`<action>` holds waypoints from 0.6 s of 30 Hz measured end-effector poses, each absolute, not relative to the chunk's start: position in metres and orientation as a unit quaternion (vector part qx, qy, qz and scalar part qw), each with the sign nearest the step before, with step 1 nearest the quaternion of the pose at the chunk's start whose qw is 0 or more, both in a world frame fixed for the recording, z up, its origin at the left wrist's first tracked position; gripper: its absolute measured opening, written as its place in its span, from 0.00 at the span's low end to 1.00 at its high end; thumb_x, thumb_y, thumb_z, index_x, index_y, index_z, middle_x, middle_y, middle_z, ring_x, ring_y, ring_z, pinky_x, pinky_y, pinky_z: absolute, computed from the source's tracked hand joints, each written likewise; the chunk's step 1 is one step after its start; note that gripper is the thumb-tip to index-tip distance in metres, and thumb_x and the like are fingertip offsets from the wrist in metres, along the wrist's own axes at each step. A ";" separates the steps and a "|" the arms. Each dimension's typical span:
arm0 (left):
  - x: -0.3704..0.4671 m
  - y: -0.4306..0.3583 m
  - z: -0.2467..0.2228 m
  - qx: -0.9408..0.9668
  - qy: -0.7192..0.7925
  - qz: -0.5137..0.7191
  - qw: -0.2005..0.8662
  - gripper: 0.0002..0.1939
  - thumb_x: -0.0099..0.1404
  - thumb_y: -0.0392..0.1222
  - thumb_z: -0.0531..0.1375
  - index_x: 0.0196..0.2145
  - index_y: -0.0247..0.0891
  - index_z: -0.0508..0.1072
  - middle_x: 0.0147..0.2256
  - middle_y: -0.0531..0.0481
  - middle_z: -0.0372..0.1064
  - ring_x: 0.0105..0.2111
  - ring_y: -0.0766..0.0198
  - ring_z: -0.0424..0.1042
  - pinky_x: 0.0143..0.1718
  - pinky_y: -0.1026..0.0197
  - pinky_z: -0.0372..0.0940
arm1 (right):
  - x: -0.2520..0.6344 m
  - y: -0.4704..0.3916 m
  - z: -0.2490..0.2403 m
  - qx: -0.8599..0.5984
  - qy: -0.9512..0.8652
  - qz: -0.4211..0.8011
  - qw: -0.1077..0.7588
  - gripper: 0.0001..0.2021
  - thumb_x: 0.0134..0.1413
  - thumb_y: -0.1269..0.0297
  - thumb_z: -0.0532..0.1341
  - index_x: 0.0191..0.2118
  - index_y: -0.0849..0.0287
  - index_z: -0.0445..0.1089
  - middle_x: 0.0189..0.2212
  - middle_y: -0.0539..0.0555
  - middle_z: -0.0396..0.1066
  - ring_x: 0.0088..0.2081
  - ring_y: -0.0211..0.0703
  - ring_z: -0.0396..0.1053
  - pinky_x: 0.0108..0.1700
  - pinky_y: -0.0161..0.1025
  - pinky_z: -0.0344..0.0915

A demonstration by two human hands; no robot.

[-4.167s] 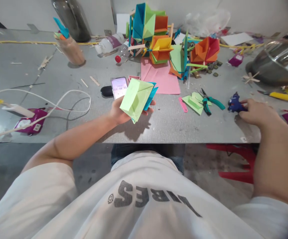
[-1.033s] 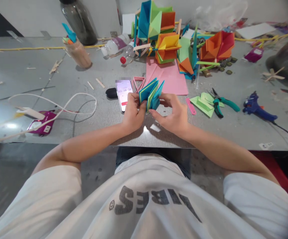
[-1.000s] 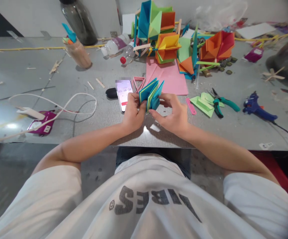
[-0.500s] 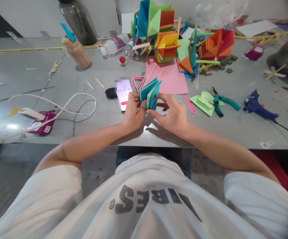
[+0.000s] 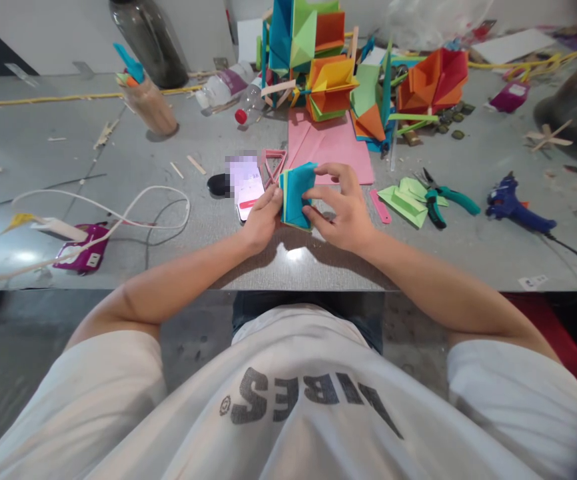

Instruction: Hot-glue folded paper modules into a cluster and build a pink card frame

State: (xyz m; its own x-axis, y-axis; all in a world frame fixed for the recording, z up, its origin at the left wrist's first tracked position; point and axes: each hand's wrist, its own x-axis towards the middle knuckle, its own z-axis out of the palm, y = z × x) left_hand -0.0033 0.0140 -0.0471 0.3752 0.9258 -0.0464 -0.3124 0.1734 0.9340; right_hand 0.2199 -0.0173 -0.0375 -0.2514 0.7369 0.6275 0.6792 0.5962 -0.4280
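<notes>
A folded paper piece, blue on its front with green and yellow layers at its left edge, is held upright above the near part of the table. My left hand grips its left edge, the fingers pressed together. At its right side my right hand has its fingertips on the blue face, fingers curved and somewhat spread. A phone lies just beyond my left hand. Pink paper sheets and a pink triangular frame lie behind the folded piece.
Green folded paper, pliers and a blue glue gun lie to the right. Colourful paper shapes stand at the back. On the left are a stick holder, a white cable and a purple adapter.
The folded paper has closed flatter and turned its blue face toward me. My left hand has shifted to its left edge, and my right fingers have moved onto the blue face.
</notes>
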 end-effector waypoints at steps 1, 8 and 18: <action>-0.004 0.013 -0.046 0.464 0.324 0.443 0.695 0.23 0.80 0.65 0.71 0.56 0.45 0.83 0.47 0.47 0.87 0.52 0.50 0.89 0.52 0.49 0.86 | 0.220 -0.016 -0.039 -0.447 -0.793 0.031 0.413 0.10 0.76 0.53 0.68 0.54 0.45 0.86 0.71 0.61 0.75 0.73 0.71 0.73 0.74 0.74 0.73; -0.009 0.021 -0.055 0.536 0.281 0.422 0.675 0.36 0.63 0.64 0.86 0.57 0.43 0.80 0.42 0.51 0.84 0.39 0.59 0.85 0.45 0.55 0.83 | 0.223 -0.006 -0.055 -0.461 -0.755 0.053 0.463 0.22 0.68 0.51 0.75 0.63 0.46 0.80 0.72 0.63 0.73 0.75 0.74 0.69 0.74 0.77 0.73; -0.020 0.024 -0.055 0.716 0.268 0.348 0.543 0.24 0.71 0.56 0.78 0.57 0.40 0.85 0.44 0.47 0.85 0.40 0.56 0.83 0.45 0.53 0.80 | 0.215 -0.011 -0.032 -0.469 -0.659 0.322 0.492 0.17 0.58 0.48 0.80 0.36 0.52 0.77 0.34 0.50 0.77 0.41 0.49 0.74 0.52 0.52 0.75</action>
State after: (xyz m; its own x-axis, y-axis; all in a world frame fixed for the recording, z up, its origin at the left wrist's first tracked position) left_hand -0.0198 0.0244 -0.0547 0.6143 0.7616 0.2064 0.0069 -0.2667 0.9637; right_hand 0.2146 -0.0109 -0.0320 -0.0765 0.9348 0.3469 0.3024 0.3533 -0.8853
